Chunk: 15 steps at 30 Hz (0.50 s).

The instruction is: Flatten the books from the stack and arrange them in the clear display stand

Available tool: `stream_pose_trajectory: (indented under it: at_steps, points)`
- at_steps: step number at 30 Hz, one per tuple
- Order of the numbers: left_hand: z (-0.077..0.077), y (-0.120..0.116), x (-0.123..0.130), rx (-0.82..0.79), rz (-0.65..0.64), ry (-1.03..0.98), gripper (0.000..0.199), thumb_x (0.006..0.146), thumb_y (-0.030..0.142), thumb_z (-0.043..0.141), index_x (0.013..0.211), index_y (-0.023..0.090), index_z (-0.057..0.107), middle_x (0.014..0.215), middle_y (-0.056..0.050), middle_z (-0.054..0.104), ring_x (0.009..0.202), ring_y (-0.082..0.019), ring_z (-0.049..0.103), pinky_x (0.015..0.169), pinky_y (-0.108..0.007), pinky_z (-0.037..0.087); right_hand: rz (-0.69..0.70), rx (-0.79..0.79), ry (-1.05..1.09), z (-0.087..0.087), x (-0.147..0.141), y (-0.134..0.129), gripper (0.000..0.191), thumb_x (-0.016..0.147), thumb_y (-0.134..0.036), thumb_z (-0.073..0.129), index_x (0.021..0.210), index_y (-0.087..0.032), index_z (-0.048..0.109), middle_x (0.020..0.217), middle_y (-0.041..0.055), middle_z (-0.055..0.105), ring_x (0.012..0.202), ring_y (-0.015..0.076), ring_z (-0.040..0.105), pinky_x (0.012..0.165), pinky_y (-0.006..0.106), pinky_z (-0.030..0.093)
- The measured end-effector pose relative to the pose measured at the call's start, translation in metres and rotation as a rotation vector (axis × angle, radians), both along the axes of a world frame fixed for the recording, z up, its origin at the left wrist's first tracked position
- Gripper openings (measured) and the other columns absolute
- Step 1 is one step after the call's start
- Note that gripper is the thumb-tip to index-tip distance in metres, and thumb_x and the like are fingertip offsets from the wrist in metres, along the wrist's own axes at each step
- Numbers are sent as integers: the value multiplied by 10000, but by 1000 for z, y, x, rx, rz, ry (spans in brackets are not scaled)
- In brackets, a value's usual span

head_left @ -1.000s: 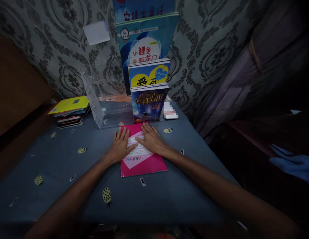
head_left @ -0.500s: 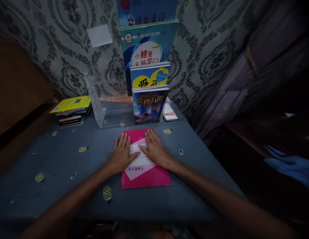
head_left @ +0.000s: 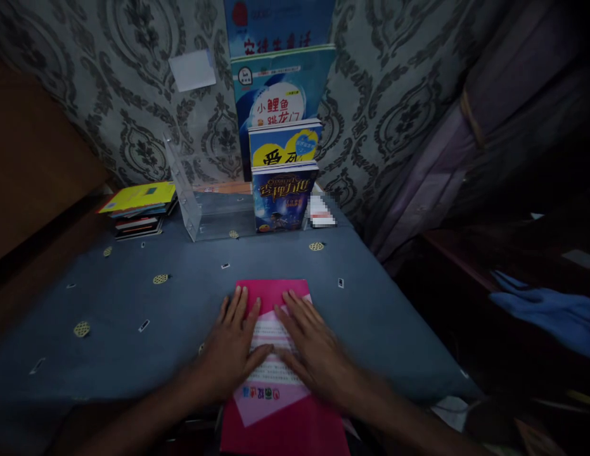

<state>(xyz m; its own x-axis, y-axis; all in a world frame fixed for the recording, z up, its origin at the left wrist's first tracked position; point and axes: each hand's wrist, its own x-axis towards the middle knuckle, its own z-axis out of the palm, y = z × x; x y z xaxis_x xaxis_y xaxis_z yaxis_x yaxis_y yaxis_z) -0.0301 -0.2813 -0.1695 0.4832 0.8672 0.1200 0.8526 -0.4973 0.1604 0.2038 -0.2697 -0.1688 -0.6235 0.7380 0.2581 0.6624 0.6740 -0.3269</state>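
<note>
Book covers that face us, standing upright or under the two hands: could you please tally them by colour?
Blue cover: 1
Teal cover: 1
Blue-and-yellow cover: 1
Dark blue cover: 1
Pink cover: 1
Total: 5

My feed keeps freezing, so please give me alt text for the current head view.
The left hand and right hand lie spread on a pink book that reaches past the near edge of a blue-grey table. Beyond, upright books stand in a clear rack, with a book pile on its left.
</note>
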Motion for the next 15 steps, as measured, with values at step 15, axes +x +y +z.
stream_pose_trajectory:
  at_steps: [15]
  points:
    - [12,-35,-6,-111,-80,-47,773,1005,566,431,1620,210,126,1665,-166,50,1550,-366,61,1194,-634,277,415,-39,-23,9,54,-37,688,951,-137,609,1548,-369,358,1568,97,430,1478,226,353,1197,467,355]
